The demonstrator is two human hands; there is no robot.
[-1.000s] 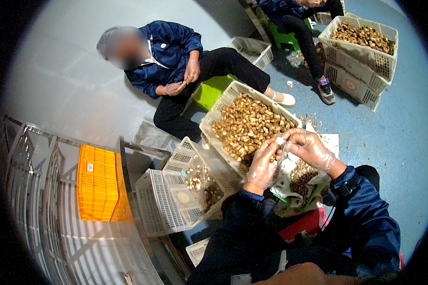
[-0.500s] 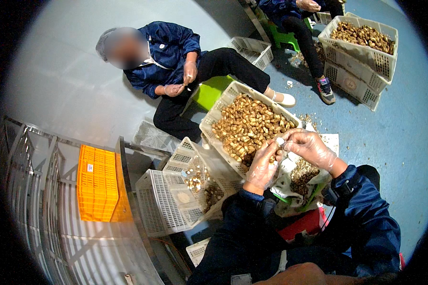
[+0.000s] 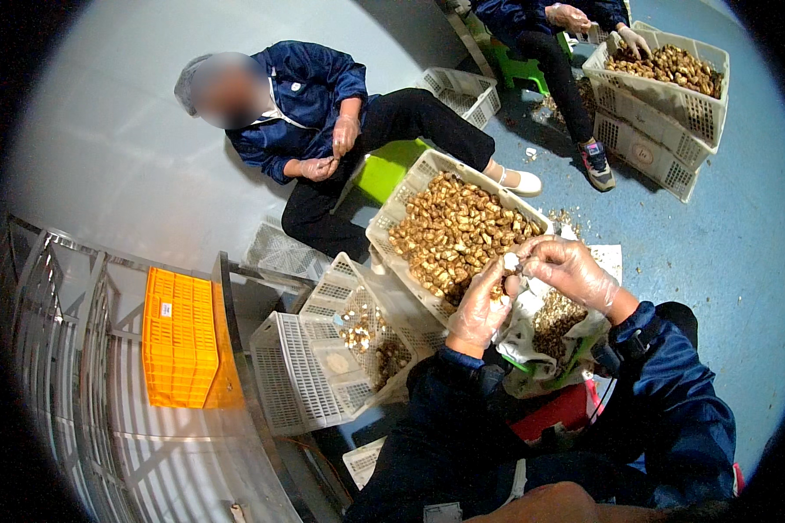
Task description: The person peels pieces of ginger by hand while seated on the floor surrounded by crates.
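Note:
My left hand [image 3: 481,307], in a clear glove, is closed around a small white and brown mushroom [image 3: 510,261] and, it seems, one or two more pieces in the palm. The fingers of my right hand [image 3: 573,274], gloved too, are pinched against the same mushroom; any small tool there is hidden. Both hands are over the near right corner of a white crate [image 3: 401,187] heaped with brown mushrooms [image 3: 462,228]. Below them, a white bag [image 3: 516,331] lies open, holding brown and pale scraps [image 3: 556,321].
Left of me, a tilted white crate [image 3: 327,359] holds a few pale pieces and dark bits. Yellow crates [image 3: 180,336] stand by a metal rack [image 3: 87,349]. Opposite sits a co-worker [image 3: 310,83] on a green stool [image 3: 388,170]. Farther right, another person works at stacked crates [image 3: 654,131].
My hands stay in place while the fingers shift slightly on the mushroom, which shows more white. The far co-worker's hand has reached into the crate of mushrooms. The seated co-worker's hands moved slightly.

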